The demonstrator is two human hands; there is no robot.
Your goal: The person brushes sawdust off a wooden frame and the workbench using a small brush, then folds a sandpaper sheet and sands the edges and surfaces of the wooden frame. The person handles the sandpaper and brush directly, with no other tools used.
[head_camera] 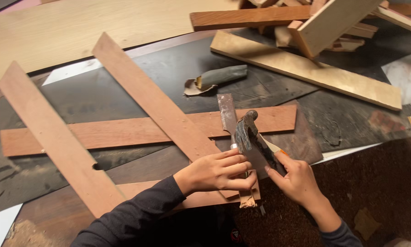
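Head view. The left hand [217,171] is wrapped around the handle of a flat steel chisel with a rust-stained blade [227,115], fingers together and clamped on it. The blade runs up and away from those fingers, its long axis nearly upright in the picture and leaning slightly left. The right hand [296,180] grips the dark handle of a worn grey claw hammer [247,130], fingers closed on the shaft. The hammer head sits up and to the left of the right fingers, just beside the chisel shank and directly above the left knuckles; whether it touches the shank cannot be told. The left hand is the nearer one to the chisel blade.

Under the blade lies a reddish-brown horizontal wooden strip [123,130], crossed by a long diagonal reddish wooden slat [155,100] that passes left of the left fingers. A second diagonal slat with a notched edge [54,137] lies farther left. Beyond the blade tip rests a grey rolled scrap of sheet material [217,77]. All rest on a scuffed black work surface [342,119]. Up and right of the right fingers, a pale plank [306,71] and a heap of timber offcuts [324,23]; brown floor lies below the right wrist.
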